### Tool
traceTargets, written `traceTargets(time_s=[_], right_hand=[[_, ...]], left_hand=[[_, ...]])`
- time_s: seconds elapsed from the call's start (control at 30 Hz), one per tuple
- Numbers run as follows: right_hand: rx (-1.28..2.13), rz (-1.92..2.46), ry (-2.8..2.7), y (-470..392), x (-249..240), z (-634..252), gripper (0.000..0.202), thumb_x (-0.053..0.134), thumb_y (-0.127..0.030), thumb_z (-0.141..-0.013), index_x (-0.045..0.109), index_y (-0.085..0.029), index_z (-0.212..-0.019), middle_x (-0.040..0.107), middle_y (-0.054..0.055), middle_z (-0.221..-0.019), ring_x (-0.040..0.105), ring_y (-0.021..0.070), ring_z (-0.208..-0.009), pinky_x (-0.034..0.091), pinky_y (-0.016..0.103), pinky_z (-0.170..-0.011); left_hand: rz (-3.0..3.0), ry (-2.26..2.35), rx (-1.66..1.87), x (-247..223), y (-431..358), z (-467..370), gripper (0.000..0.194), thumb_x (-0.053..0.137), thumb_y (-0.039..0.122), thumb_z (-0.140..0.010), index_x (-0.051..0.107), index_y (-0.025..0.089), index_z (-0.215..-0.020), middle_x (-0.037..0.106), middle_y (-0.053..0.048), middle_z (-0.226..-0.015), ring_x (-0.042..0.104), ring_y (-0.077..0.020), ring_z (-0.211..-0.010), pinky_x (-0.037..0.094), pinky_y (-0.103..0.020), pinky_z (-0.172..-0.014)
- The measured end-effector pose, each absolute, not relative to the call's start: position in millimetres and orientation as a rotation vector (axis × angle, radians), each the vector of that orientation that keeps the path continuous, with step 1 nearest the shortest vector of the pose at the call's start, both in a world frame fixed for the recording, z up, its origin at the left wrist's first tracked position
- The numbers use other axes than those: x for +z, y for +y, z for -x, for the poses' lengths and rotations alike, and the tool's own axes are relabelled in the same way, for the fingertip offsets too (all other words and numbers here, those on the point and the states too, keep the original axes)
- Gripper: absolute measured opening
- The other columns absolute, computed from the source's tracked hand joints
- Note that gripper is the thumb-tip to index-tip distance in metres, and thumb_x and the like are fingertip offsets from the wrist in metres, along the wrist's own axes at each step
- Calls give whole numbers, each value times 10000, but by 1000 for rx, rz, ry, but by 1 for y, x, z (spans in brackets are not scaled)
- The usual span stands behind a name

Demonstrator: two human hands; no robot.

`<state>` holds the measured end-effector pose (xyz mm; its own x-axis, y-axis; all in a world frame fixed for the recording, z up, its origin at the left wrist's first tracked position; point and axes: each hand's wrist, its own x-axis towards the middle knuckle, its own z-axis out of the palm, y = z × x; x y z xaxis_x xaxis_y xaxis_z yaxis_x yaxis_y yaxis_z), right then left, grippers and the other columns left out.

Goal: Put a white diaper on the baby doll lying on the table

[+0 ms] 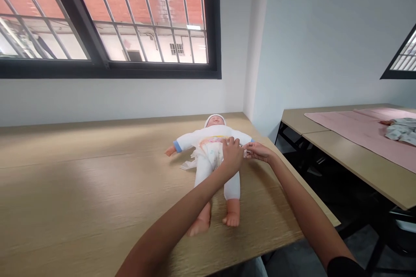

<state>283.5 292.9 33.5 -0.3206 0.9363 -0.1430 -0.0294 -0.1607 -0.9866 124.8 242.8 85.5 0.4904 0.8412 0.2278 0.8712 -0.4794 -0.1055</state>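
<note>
A baby doll (214, 132) in a white suit with blue cuffs lies on its back on the table, arms spread and bare feet toward me. Round its hips is a white diaper (209, 153); one loose side flap spreads onto the tabletop at the left. My left hand (232, 154) is closed over the diaper's front at the right hip, fingers bent. Beside that hip, my right hand (259, 151) pinches the diaper's right side edge between thumb and fingertips. My left hand hides part of the waist and the right thigh.
The wooden table (97, 199) stretches to the left, its right edge close to my right forearm. Across a gap stands a second table (351, 156) with a pink cloth (354, 132) and another doll (401, 130). A barred window (146, 17) is above.
</note>
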Motion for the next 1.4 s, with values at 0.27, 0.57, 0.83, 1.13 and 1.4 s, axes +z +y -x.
traceTargets(time_s=[0.27,0.57,0.83,1.13,1.4], right_hand=[[1559,1137,-1541,294,35,-304,304,784,-342,-672,599,-157,-827,628,4,-659,592,116,-586,505,241,-581],[1358,923,-1580,293,45,-298,415,762,-431,-701,527,-198,-952,603,-31,-734,548,111,-682,423,252,-698],[1323,917,-1597,292,41,-294,474,691,-493,-760,494,-214,-1090,547,-49,-726,531,118,-701,413,244,-715],[1300,888,-1555,290,44,-289,536,684,-480,-773,468,-214,-1186,626,-8,-812,604,142,-776,467,278,-773],[1336,830,-1409,280,57,-277,468,703,-454,-763,558,-200,-1128,670,39,-912,639,154,-846,510,283,-802]], left_hand=[[2531,-1523,-246,94,272,-112,244,462,173,-843,702,145,-884,648,-141,-1008,486,-303,-1056,321,-439,-833],[2546,-1618,-396,92,281,-126,195,459,104,-837,653,124,-836,683,-160,-922,539,-294,-1019,312,-430,-863],[2687,-1536,-818,92,278,-103,202,395,216,-906,570,218,-1007,671,-4,-985,591,-164,-942,374,-319,-830],[2901,-1340,-732,85,273,-96,114,597,247,-791,613,198,-893,693,-20,-904,594,-208,-940,330,-352,-864],[2817,-1444,-864,86,273,-98,100,516,201,-848,581,175,-777,660,-19,-780,580,-177,-781,359,-348,-842]])
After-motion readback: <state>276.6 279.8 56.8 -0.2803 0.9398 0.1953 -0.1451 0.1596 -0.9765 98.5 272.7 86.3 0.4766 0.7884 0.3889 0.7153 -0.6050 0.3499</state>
